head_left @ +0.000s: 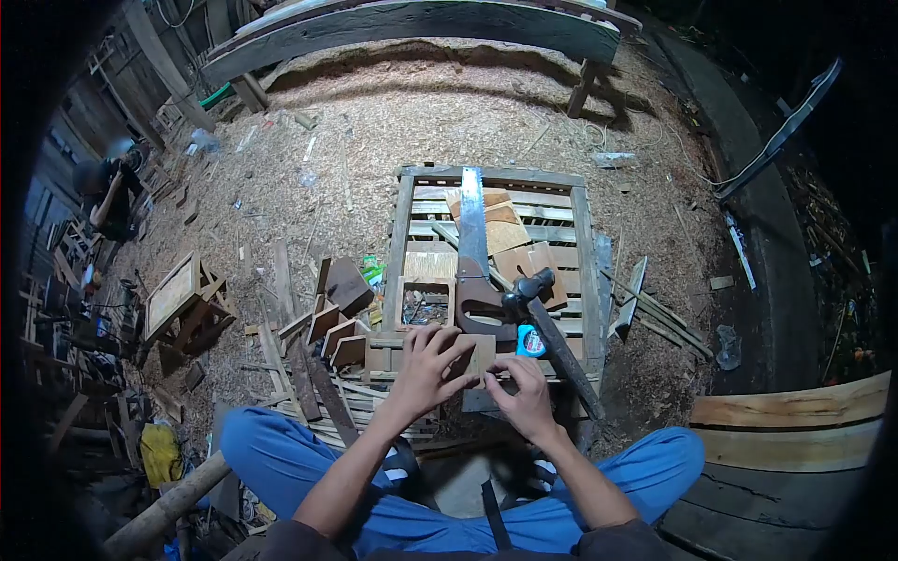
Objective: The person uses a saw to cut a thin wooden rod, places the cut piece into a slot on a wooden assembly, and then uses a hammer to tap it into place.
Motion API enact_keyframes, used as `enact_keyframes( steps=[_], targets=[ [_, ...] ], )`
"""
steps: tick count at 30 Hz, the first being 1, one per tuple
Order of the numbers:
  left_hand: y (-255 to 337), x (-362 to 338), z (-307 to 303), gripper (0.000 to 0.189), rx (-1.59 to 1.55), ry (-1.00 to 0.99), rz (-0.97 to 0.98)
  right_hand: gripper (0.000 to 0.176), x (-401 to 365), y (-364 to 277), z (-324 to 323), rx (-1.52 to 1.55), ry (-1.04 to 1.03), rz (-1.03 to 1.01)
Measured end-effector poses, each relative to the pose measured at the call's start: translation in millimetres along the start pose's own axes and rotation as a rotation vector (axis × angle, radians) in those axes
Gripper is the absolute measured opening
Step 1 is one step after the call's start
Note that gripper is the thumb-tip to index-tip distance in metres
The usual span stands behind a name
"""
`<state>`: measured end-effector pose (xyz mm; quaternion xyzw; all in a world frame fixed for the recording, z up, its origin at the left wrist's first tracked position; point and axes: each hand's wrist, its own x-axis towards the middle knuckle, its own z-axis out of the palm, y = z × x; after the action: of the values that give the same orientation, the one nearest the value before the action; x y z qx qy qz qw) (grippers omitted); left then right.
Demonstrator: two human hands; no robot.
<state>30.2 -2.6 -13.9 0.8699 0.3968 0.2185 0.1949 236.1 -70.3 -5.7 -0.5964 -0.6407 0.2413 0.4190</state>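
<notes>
A small wooden board lies at the near edge of the slatted wooden frame. My left hand grips its left side, thumb and index finger against it and the other fingers spread. My right hand is closed in a pinch at the board's lower right; whatever is in the fingertips is too small to make out. Just beyond the hands lie a handsaw, blade pointing away, a hammer and a blue tape measure. Left of the saw handle, an open wooden box contains small metal pieces.
The slatted frame bears several thin boards. Wood offcuts are heaped to the left. A small wooden stand is farther left. Wood shavings cover the ground up to a long bench. Another person crouches far left.
</notes>
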Motion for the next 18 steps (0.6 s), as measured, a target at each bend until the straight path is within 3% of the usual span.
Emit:
enact_keyframes(
  steps=[18],
  targets=[
    [-3.6, -0.1, 4.5, 0.055, -0.039, 0.033, -0.02, 0.015, 2.6, 10.1, 4.2, -0.033, -0.022, -0.013]
  ],
)
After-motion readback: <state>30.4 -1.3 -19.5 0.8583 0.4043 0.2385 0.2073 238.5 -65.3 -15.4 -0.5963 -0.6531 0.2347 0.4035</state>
